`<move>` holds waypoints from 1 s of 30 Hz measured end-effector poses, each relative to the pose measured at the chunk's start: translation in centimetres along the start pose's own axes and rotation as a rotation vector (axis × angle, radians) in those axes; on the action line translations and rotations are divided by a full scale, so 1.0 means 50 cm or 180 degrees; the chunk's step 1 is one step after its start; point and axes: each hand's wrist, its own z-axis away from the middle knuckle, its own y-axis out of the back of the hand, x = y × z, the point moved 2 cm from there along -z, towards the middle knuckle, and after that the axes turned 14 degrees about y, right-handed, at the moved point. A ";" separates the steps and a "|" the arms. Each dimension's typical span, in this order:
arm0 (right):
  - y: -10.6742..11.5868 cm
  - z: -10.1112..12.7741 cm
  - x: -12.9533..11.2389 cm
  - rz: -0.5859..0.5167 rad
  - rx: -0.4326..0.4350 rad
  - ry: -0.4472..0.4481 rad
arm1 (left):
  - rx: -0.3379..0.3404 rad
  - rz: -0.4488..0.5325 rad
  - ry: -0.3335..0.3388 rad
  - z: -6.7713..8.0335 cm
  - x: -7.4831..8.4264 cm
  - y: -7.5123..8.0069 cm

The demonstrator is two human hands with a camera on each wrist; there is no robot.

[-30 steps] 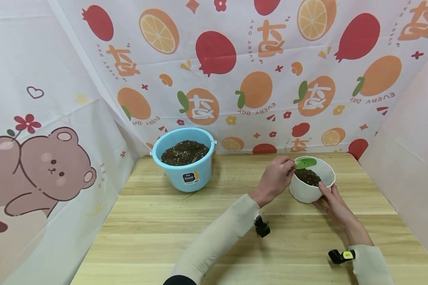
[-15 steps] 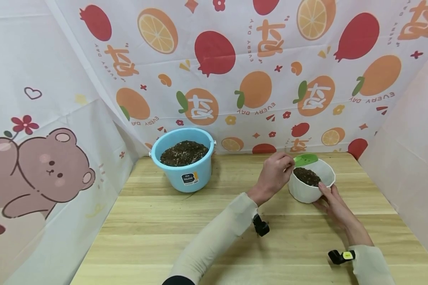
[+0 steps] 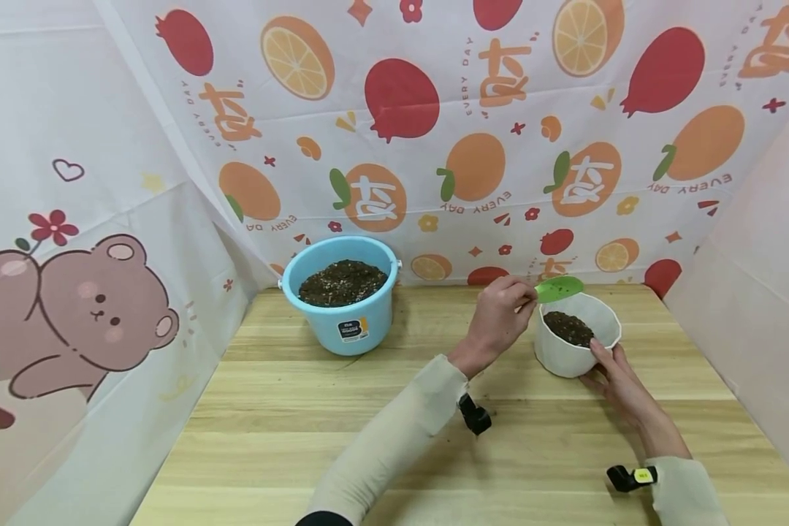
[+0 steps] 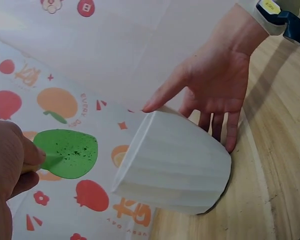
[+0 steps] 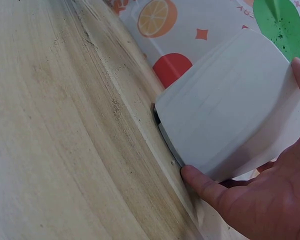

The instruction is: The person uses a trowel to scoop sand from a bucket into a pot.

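Note:
My left hand (image 3: 500,314) pinches the handle of a small green scoop (image 3: 559,288), whose blade hovers just above the far left rim of a white ribbed pot (image 3: 573,359). The scoop blade (image 4: 67,153) looks empty, with only dark specks on it. Dark soil (image 3: 568,327) lies inside the pot. My right hand (image 3: 614,372) holds the pot from the near right side, thumb at the rim and fingers against the wall by the base. In the right wrist view the pot (image 5: 235,120) stands on the wood, held by that hand (image 5: 260,200).
A light blue bucket (image 3: 342,321) full of soil stands at the back left of the wooden table (image 3: 289,409). Printed fabric walls close in the left, back and right sides. Black wrist cameras sit on both sleeves.
The left hand has lifted the green scoop from the soil in the pot to above its rim. The right hand and the pot have stayed put.

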 end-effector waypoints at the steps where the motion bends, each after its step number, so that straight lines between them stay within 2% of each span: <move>1: 0.000 0.001 0.001 -0.0010 -0.0001 -0.0001 | 0.0013 0.0040 -0.0005 -0.001 -0.001 0.002; 10: -0.001 0.001 0.000 -0.0005 0.0028 -0.0001 | 0.0099 0.0132 -0.0048 -0.012 -0.013 0.027; 30: -0.003 0.004 -0.005 0.0004 -0.0013 -0.0054 | 0.0298 0.0196 0.0037 -0.021 -0.040 0.089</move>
